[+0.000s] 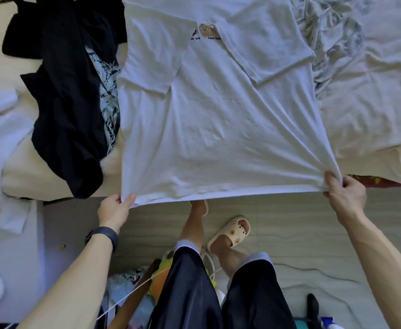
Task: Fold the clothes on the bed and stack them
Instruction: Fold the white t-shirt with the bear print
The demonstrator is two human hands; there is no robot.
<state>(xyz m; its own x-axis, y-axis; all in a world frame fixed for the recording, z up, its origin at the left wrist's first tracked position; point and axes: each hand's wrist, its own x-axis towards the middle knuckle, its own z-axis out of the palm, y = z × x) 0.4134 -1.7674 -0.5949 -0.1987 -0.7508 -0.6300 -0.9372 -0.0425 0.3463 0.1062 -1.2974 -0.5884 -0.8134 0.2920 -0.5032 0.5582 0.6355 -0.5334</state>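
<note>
A white T-shirt (pixel 218 119) with a small printed picture near its top lies spread on the bed, both sleeves folded inward over its body. Its hem is stretched out past the bed's front edge. My left hand (pixel 114 211) pinches the hem's left corner. My right hand (pixel 344 192) grips the hem's right corner, and the cloth bunches into creases there. A black garment (pixel 66 96) with a pale printed panel lies crumpled to the left of the T-shirt and droops over the bed's edge.
The bed (pixel 372 115) carries a rumpled cream sheet and a grey-patterned cover at the back right. White cloths (pixel 2 143) lie at the far left. On the tiled floor below are my legs, a cream slipper (pixel 232 230), cords and bags.
</note>
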